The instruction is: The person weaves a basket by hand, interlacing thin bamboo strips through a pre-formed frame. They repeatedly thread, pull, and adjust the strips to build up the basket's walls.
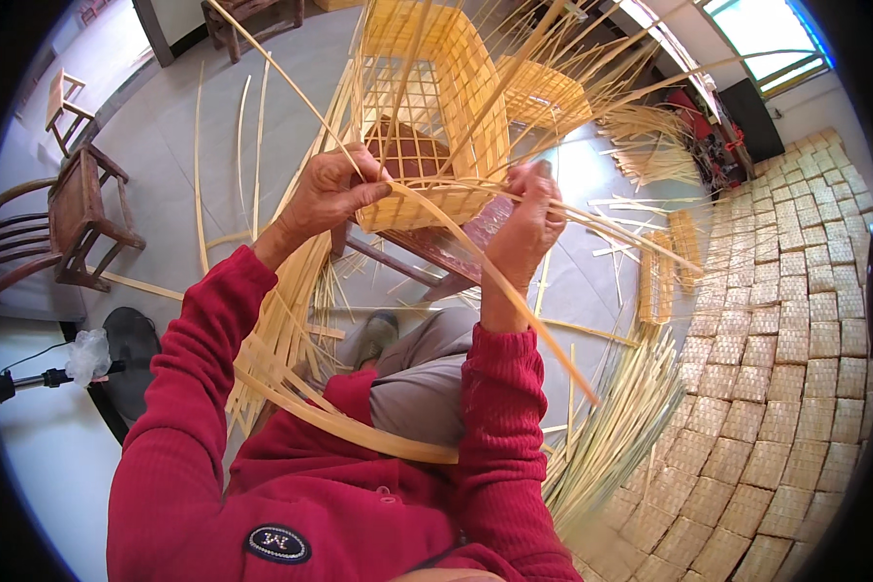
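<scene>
A partly woven bamboo basket with an open lattice bottom rests on a reddish-brown wooden bench. Long loose strips stick up and out from its edges. At the basket's near edge, my left hand pinches a bamboo strip that curves down to the right. My right hand is closed around thin strips at the near right corner, their ends reaching out to the right. More long strips hang down on the left of my lap, and one wide strip bends across it.
Many small woven baskets are stacked along the right. A bundle of thin strips lies on the floor beside my right leg, near woven panels. Wooden chairs stand at left, by a black round stand base.
</scene>
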`<act>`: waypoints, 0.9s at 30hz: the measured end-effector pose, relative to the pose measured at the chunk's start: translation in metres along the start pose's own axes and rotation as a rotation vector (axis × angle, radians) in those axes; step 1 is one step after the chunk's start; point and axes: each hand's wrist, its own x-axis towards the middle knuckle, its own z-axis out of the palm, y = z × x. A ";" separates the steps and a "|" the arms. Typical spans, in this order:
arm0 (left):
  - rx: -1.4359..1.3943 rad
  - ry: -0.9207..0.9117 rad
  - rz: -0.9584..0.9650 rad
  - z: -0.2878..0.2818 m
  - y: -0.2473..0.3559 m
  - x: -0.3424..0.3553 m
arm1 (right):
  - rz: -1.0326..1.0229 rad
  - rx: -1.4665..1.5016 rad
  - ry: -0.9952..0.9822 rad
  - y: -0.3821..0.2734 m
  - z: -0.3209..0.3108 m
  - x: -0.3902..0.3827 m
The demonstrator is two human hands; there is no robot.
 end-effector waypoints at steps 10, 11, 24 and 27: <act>-0.107 0.087 -0.027 0.013 0.001 -0.002 | 0.094 0.066 0.032 0.005 -0.015 0.015; -0.107 0.102 -0.022 0.015 0.001 -0.002 | 0.114 0.177 0.100 0.009 -0.015 0.015; 0.226 0.220 -0.009 0.023 0.005 0.004 | -0.342 -0.446 0.009 -0.005 -0.028 0.007; 0.229 0.096 -0.035 0.004 0.011 0.013 | -0.492 -0.502 -0.041 -0.015 -0.020 0.010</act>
